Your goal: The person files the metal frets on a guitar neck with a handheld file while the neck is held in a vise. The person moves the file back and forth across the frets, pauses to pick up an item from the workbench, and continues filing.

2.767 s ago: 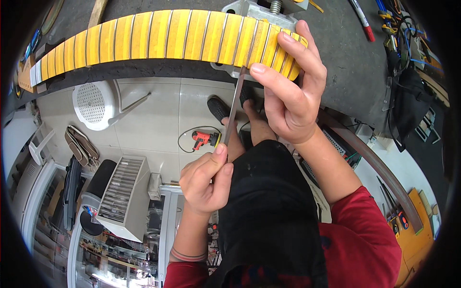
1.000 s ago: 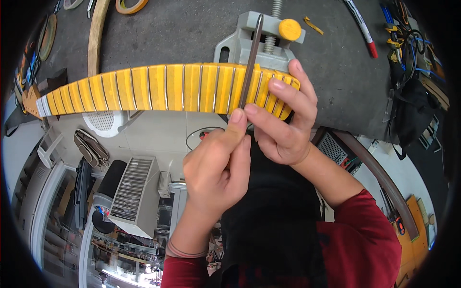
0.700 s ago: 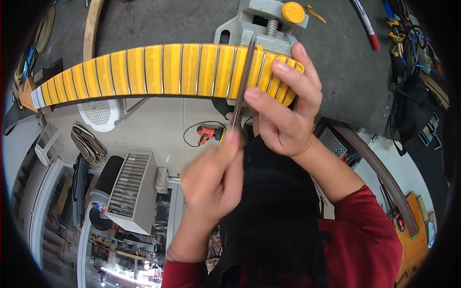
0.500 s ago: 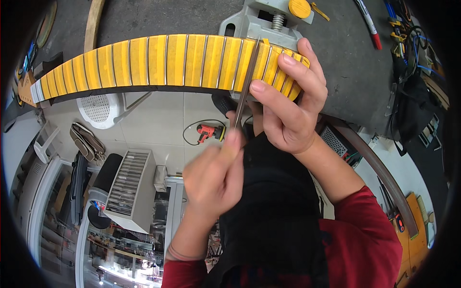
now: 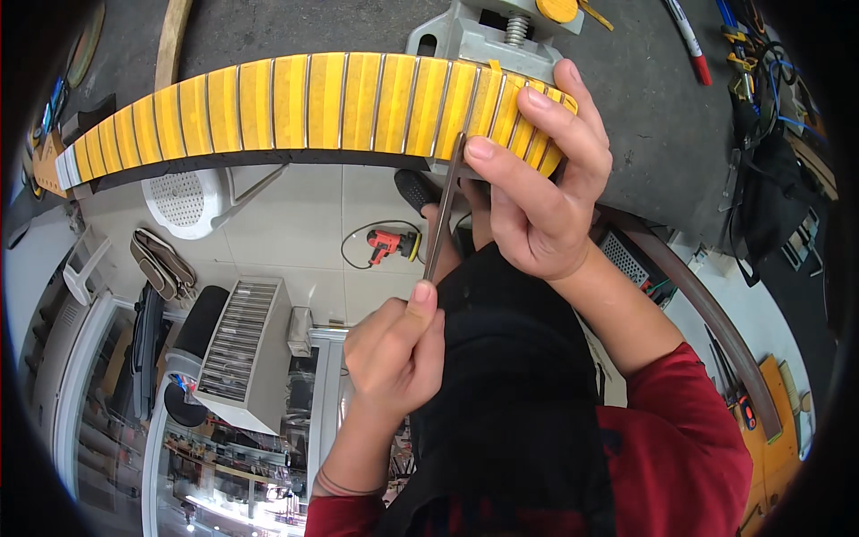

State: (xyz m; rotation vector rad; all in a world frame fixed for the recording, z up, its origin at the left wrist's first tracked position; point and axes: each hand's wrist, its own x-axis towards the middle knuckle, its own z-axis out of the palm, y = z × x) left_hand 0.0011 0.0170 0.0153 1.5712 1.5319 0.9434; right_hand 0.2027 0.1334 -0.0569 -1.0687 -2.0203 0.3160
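Note:
A guitar neck point(image 5: 358, 103), its fretboard covered in yellow masking tape between the bare metal frets, lies across the bench's near edge. My left hand point(image 5: 394, 349) is closed around the lower end of a slim metal file point(image 5: 445, 215), thumb along it. The file slants up, its tip at the fretboard's near edge beside my right fingertip. My right hand point(image 5: 550, 179) grips the neck's right end, with fingertips on the taped frets and against its edge. Behind that end stands a grey vise point(image 5: 474, 45), partly hidden by the neck.
On the dark bench point(image 5: 653, 152) lie a marker with a red cap point(image 5: 702, 70) and a wooden strip point(image 5: 172, 45). Cables and tools point(image 5: 761, 80) crowd the right side. Below are a red power tool point(image 5: 386, 243), a white stool point(image 5: 188, 201) and a slatted box point(image 5: 242, 349).
My left hand has drawn the file down toward me, so its tip has slid from the fretboard's far side to the near edge. My right hand stays on the neck.

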